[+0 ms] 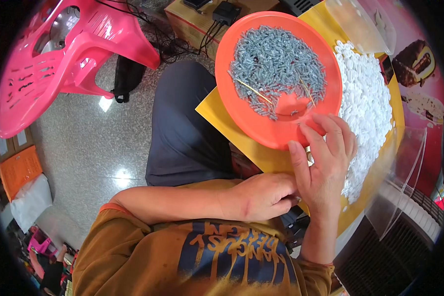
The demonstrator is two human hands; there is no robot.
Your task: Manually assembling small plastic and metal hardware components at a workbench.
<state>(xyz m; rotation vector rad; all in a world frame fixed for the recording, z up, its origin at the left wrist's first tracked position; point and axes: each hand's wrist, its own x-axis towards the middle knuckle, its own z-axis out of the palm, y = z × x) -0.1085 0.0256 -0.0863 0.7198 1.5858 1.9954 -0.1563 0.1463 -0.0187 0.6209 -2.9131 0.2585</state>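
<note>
A round orange-red plastic bowl (261, 132) holds a heap of small grey metal springs (276, 54). Two thin gold-coloured sticks (254, 91) lie across the springs. My right hand (325, 158) reaches over the bowl's near rim, thumb and forefinger apart, with the fingertips at the bare orange inside. Under its palm a small pale and gold-coloured piece (309, 155) partly shows. My left hand (269, 197) is below, fingers curled in beside my right wrist; what they hold, if anything, is hidden. Right of the bowl spreads a pile of small white plastic pieces (362, 108).
Bowl and pile rest on a yellow board (261, 158) over my lap. Clear plastic sheeting (409, 158) hangs at the right above a dark vented box (380, 237). A pink plastic chair (84, 49) stands left, near black cables (170, 47) and a cardboard box (190, 22).
</note>
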